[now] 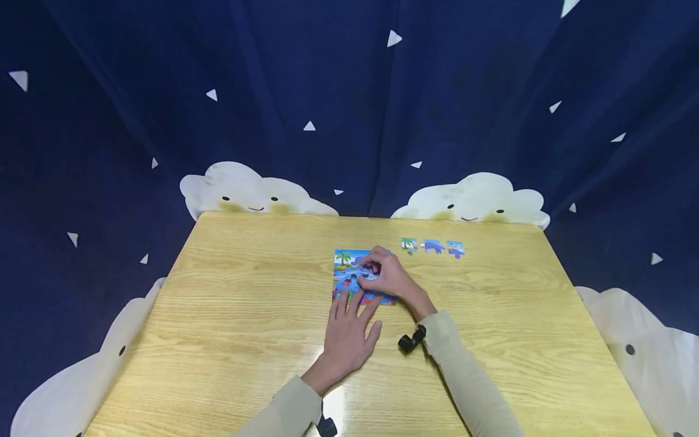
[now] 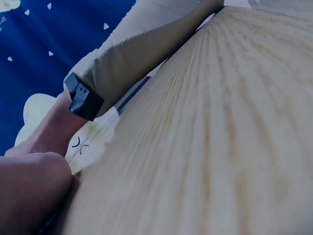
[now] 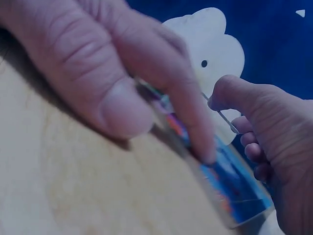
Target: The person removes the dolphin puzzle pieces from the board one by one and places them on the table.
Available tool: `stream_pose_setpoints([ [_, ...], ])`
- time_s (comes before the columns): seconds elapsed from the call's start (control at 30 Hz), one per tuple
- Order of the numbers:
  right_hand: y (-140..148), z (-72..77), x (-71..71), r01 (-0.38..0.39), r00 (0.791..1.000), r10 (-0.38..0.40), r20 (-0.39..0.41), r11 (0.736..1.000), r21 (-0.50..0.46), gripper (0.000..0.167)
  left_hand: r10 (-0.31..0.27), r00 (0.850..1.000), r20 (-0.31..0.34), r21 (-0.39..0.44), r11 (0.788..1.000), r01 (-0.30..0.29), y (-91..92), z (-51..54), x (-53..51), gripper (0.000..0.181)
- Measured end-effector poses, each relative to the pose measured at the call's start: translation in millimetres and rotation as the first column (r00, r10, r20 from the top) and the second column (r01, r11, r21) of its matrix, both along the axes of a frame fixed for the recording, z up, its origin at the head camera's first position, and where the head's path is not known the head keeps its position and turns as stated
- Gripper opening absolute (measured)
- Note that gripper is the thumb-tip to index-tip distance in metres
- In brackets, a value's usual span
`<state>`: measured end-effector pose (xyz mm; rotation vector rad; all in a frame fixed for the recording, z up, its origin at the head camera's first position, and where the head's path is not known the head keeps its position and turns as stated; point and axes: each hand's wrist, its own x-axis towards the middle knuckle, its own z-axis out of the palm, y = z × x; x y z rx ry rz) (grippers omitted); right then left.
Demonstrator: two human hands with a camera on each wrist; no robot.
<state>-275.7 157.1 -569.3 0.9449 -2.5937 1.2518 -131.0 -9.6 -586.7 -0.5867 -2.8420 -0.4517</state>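
Note:
A colourful jigsaw puzzle (image 1: 340,278) with a palm tree and blue water lies on the table, partly covered by both hands. My left hand (image 1: 346,343) is spread flat, its fingertips resting on the puzzle's near edge. Over the puzzle's right side, my right hand (image 1: 394,276) pinches a puzzle piece (image 3: 225,119) between thumb and fingers. Only the thin edge of that piece shows in the right wrist view, so its picture is hidden. The left wrist view catches mostly table and the right forearm.
Three loose pieces lie in a row at the back right: a palm-tree piece (image 1: 409,243), a purple piece (image 1: 434,246) and another purple-and-white piece (image 1: 455,248). A dark blue curtain (image 1: 349,79) with white clouds surrounds the wooden table (image 1: 246,303).

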Motion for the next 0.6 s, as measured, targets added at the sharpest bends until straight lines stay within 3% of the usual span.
stream_pose_setpoints([
  [0.33, 24.8, 27.9, -1.3, 0.022, 0.996, -0.023, -0.081, 1.000, -0.019, 0.032, 0.000, 1.000, -0.011, 0.048, 0.999, 0.001, -2.6, -2.8, -4.4, 0.052],
  [0.6, 51.3, 31.1, -1.8, 0.073, 0.994, -0.072, -0.079, 0.997, 0.006, 0.032, 0.005, 0.997, -0.071, 0.065, 0.998, -0.001, -2.4, -7.4, -6.3, 0.051],
])
